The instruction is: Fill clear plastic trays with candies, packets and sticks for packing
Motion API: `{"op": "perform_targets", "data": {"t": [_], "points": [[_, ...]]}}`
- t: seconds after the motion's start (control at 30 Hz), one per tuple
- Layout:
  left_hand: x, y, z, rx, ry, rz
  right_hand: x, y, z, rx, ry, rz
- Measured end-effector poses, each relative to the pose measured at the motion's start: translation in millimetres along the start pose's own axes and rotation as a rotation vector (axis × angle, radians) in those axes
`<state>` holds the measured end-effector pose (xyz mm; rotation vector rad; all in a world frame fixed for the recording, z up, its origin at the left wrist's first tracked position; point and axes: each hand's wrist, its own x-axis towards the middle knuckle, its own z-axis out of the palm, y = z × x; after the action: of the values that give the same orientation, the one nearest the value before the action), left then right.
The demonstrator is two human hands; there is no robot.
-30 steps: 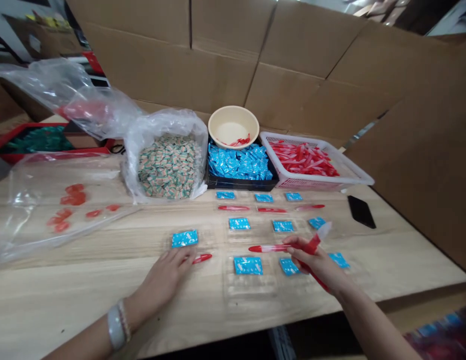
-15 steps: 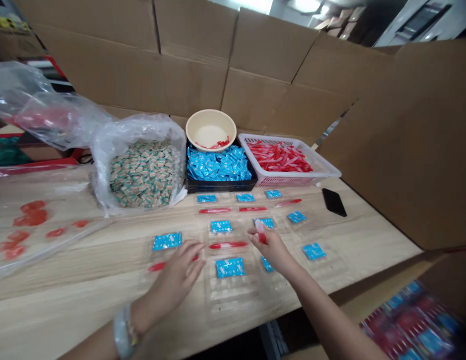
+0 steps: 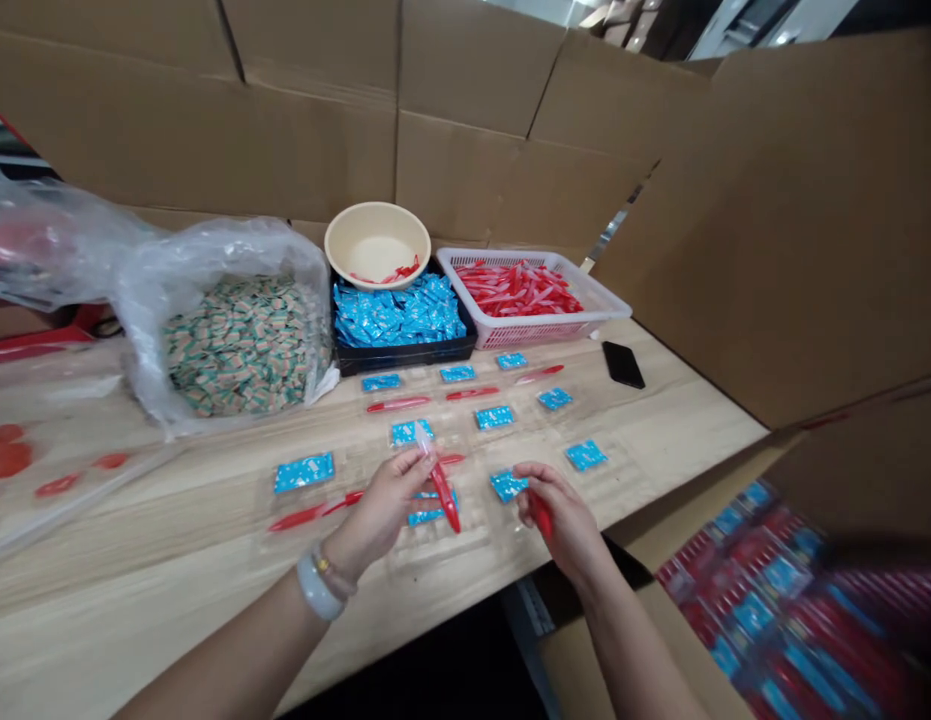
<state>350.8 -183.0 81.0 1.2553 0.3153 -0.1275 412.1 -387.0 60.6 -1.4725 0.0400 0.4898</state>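
Observation:
My left hand [image 3: 390, 500] pinches a slim red stick with a pale, see-through end [image 3: 441, 490], held tilted above the front middle of the table. Beneath it are a blue packet [image 3: 425, 517] and a clear plastic tray, partly covered by the hand. My right hand [image 3: 568, 520] is curled around a red piece [image 3: 540, 512], mostly hidden by the fingers. Close to its fingertips lies another blue packet [image 3: 506, 486] in a clear tray. Left of my left hand, a tray carries a blue packet [image 3: 305, 472] and a red stick [image 3: 296, 518].
Behind the rows of trays stand a bag of small printed packets [image 3: 240, 350], a black tray of blue packets [image 3: 405, 352], a cream bowl [image 3: 375, 235] and a white basket of red sticks [image 3: 540, 325]. A phone [image 3: 623, 365] lies at right. Cardboard walls [image 3: 465, 170] surround the table.
The view has swung right. My left hand has moved from the leftmost tray toward the middle and now holds a red stick. My right hand has come nearer the front edge.

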Motion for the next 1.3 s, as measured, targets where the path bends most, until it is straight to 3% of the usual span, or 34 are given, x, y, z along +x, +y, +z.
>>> {"op": "perform_targets", "data": {"t": [0.1, 0.17, 0.23, 0.33, 0.4, 0.5, 0.6, 0.73, 0.87, 0.93, 1.03, 1.13, 1.23, 1.3], "points": [[-12, -9, 1.7, 0.547, 0.003, 0.208, -16, 5, -27, 0.164, 0.047, -0.062], [-19, -23, 5.9, 0.885, -0.045, 0.339, -25, 7, -44, 0.148, 0.059, -0.079], [-23, -41, 11.3, 1.147, -0.118, 0.412, -30, 8, -58, -0.014, 0.118, -0.098], [-23, -62, 17.0, 1.391, -0.19, 0.512, -28, 14, -69, -0.475, 0.314, -0.239], [-20, -71, 16.3, 1.47, -0.212, 0.597, -21, 19, -67, -0.75, 0.387, -0.359], [-18, -80, 8.5, 1.521, -0.226, 0.741, -9, 27, -58, -0.966, 0.301, -0.424], [-19, -87, 1.3, 1.536, -0.207, 0.866, -2, 30, -55, -1.071, 0.157, -0.4], [-22, -90, 0.4, 1.589, -0.167, 0.967, -5, 24, -72, -1.096, 0.049, -0.435], [-22, -86, -2.2, 1.649, -0.251, 1.027, -13, 19, -95, -1.123, 0.207, -0.466], [-21, -80, 0.5, 1.625, -0.245, 1.006, -15, 19, -102, -1.211, 0.223, -0.482], [-14, -65, 25.1, 1.541, -0.282, 0.87, -15, 19, -104, -1.398, 0.129, -0.493], [6, -54, 73.6, 1.439, -0.379, 0.719, -12, 18, -100, -1.501, 0.052, -0.455], [32, -59, 121.4, 1.489, -0.381, 0.669, -8, 19, -97, -1.548, 0.002, -0.442], [46, -70, 141.6, 1.599, -0.322, 0.583, -5, 21, -96, -1.587, 0.025, -0.446]]}}
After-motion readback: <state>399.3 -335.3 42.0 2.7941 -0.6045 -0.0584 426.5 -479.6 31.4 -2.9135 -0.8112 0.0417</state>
